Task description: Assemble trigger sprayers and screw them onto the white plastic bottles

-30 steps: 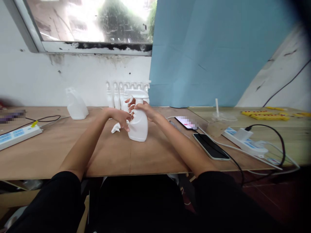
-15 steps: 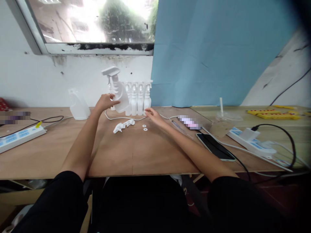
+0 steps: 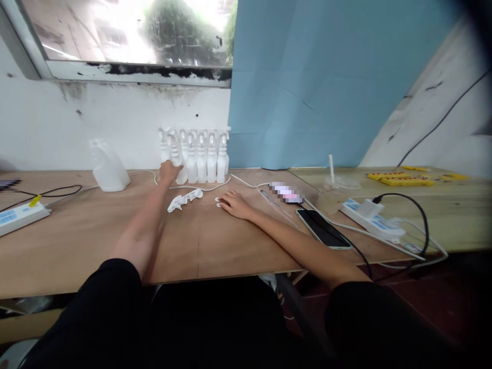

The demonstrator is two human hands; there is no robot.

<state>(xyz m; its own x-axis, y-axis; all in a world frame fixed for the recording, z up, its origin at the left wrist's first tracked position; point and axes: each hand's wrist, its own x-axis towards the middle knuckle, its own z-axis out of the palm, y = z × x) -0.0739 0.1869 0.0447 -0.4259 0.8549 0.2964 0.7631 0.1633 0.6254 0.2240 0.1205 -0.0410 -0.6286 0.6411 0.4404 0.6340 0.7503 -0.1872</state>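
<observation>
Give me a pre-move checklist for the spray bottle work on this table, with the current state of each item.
1. Left hand on the left end of the row of spray bottles: ok.
2. Row upright against the wall: ok.
3. Right hand at the small white washers: ok; grip cannot tell.
4. Loose trigger sprayer head lying free between the hands: ok.
5. Capless bottle upright, within reach: ok.
6. Phone clear of the hands: ok.

left hand (image 3: 168, 172) outstretched, curled | right hand (image 3: 233, 204) flat, palm-down
</observation>
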